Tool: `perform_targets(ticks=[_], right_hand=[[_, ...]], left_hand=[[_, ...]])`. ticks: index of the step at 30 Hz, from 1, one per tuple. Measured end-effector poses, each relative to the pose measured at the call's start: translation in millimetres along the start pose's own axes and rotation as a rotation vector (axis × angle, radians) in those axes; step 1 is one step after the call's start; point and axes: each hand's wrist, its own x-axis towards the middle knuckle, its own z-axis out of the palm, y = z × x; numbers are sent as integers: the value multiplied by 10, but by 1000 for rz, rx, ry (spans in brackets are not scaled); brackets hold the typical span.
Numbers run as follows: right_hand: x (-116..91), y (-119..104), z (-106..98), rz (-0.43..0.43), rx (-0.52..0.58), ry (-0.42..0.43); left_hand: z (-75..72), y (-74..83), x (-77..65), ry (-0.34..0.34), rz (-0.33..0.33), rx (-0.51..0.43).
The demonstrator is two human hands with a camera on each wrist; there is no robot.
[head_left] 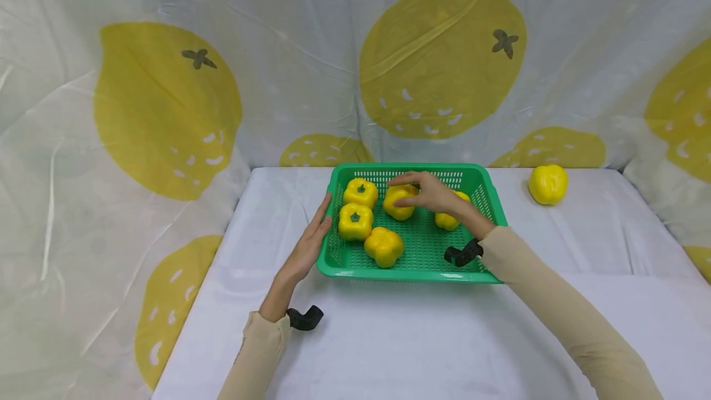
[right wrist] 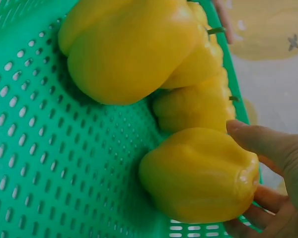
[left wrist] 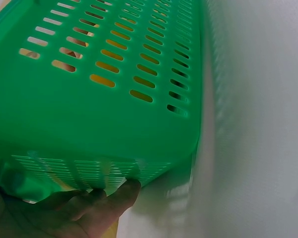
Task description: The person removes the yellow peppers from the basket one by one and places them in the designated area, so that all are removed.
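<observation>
A green plastic basket (head_left: 411, 275) with slotted walls stands on the table, holding several yellow bell peppers. My left hand (head_left: 305, 250) lies along the basket's left side with its fingers extended; in the left wrist view those fingertips (left wrist: 131, 186) touch the slotted wall. Inside the basket, toward the back, my right hand (head_left: 430, 195) has thumb and fingers around a yellow bell pepper (right wrist: 198, 178). Two upright peppers (head_left: 356, 222) stand near the left wall, another pepper (head_left: 384, 247) lies in front, and one (head_left: 446, 220) sits partly hidden under the right forearm.
One more yellow bell pepper (head_left: 548, 184) lies on the white-covered table (head_left: 389, 338), right of the basket. A pale curtain (head_left: 300, 66) with large lemon prints rises behind the table and along its sides. Black curved wrist mounts (head_left: 305, 318) project from both sleeves.
</observation>
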Motion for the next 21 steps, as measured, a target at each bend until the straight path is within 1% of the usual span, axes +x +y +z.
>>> perform_targets(ticks=[6,13,17,21], right_hand=[[4,33,10,-16,-59,22],[-16,42,-26,45,-108,15],[-32,44,-30,51,-137,20],[-53,36,-26,50,-143,47]], left_hand=[[14,6,6,2,-3,2],[3,9,4,6,11,7],[1,-3,4,10,9,3],[2,-3,-3,7,6,-2]])
